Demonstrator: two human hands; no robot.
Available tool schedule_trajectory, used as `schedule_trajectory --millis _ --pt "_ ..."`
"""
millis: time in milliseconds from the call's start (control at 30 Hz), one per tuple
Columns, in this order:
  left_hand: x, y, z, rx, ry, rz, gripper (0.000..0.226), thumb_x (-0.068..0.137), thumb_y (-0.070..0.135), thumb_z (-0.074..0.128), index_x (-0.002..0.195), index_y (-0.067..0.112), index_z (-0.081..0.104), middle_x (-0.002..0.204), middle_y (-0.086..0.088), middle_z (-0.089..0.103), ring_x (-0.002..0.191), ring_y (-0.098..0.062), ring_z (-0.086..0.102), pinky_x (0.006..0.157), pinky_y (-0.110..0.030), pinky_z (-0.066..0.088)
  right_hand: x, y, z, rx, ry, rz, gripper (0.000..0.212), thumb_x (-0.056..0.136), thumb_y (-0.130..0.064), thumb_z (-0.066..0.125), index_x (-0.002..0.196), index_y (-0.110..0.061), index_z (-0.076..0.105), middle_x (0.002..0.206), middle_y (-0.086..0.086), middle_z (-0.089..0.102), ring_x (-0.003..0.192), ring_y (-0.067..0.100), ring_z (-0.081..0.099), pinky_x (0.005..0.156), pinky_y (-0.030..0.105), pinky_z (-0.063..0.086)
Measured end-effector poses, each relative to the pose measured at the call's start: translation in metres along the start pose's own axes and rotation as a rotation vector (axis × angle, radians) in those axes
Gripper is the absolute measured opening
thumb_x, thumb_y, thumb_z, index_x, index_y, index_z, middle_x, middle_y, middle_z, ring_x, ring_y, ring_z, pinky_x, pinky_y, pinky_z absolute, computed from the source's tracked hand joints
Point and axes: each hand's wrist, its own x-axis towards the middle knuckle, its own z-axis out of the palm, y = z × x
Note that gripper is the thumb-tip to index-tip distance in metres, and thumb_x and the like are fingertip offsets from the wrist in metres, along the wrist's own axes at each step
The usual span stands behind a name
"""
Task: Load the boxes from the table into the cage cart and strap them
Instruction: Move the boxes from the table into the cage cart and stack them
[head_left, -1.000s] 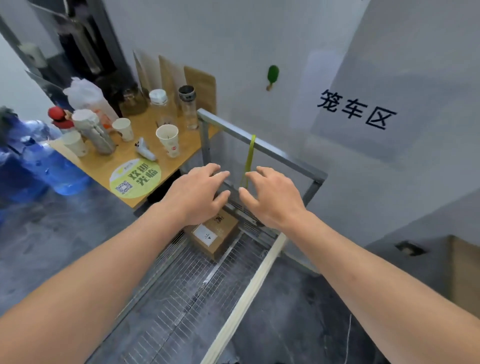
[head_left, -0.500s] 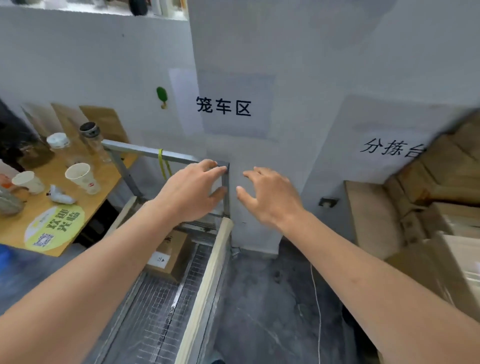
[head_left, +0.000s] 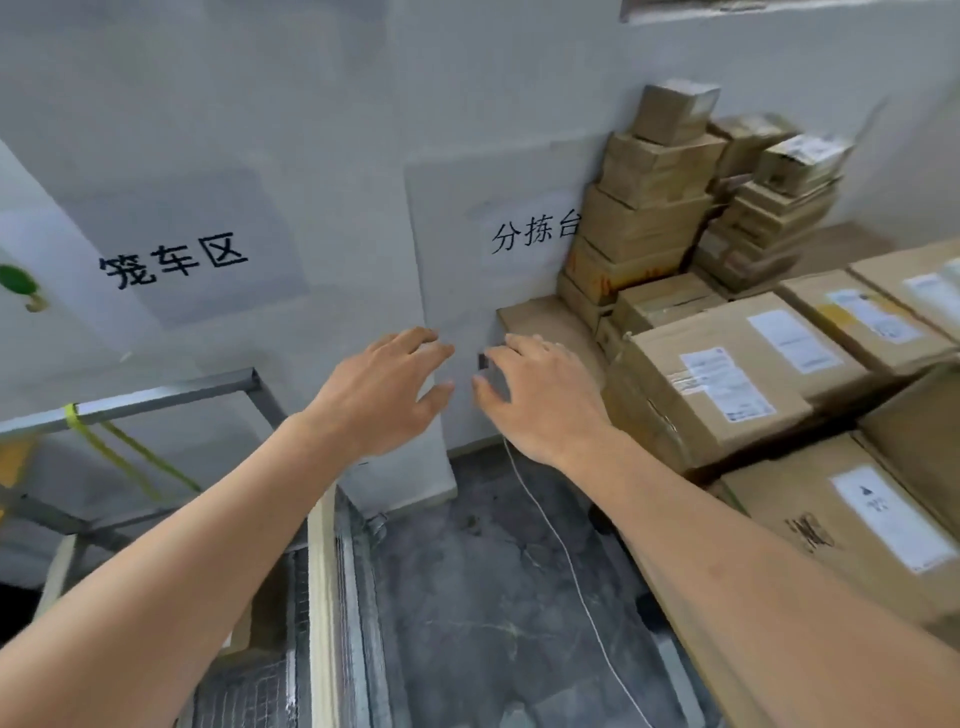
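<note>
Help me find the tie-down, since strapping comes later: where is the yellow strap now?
In the head view, the yellow strap is at far left, looped over the cage cart's top rail, below the left hand.

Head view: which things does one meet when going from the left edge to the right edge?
Green wall hook → yellow strap on the cage cart rail → left hand → right hand → labelled box at the table's left end → stacked small boxes at the back.
</note>
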Motion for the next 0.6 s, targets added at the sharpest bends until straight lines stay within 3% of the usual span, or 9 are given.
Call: schedule_trajectory --millis 300,433,600 --pt "0.05 0.081 0.018 -0.012 -0.032 0.428 0.051 0.107 0.045 0.043 0.153 0.021 0.048 0.155 -0.002 0.047 0.138 -0.027 0.049 0.108 -0.042 0.045 -0.076 0.052 -0.017 -0.039 0.115 0.364 0.054 0.105 -0.054 0.041 0.143 -0.021 0.059 0.15 0.008 0.054 0.14 0.027 0.047 0.117 0.046 0.036" --pt "0.058 0.132 0.026 -0.015 -0.054 0.607 0.053 0.107 0.046 0.042 0.155 0.023 0.045 0.157 -0.003 0.044 0.141 -0.025 0.045 0.112 -0.041 0.043 -0.123 0.072 -0.024 -0.058 0.145 0.536 0.051 0.105 -0.054 0.039 0.139 -0.022 0.061 0.142 0.005 0.059 0.128 0.025 0.054 0.108 0.043 0.043" --pt "0.063 0.203 0.038 -0.041 -0.084 0.786 0.048 0.106 0.045 0.043 0.149 0.024 0.049 0.148 0.0 0.05 0.13 -0.024 0.053 0.101 -0.042 0.05 -0.183 0.105 -0.031 -0.042 0.168 0.713 0.05 0.105 -0.051 0.039 0.138 -0.021 0.062 0.147 0.005 0.056 0.136 0.025 0.048 0.111 0.042 0.038"
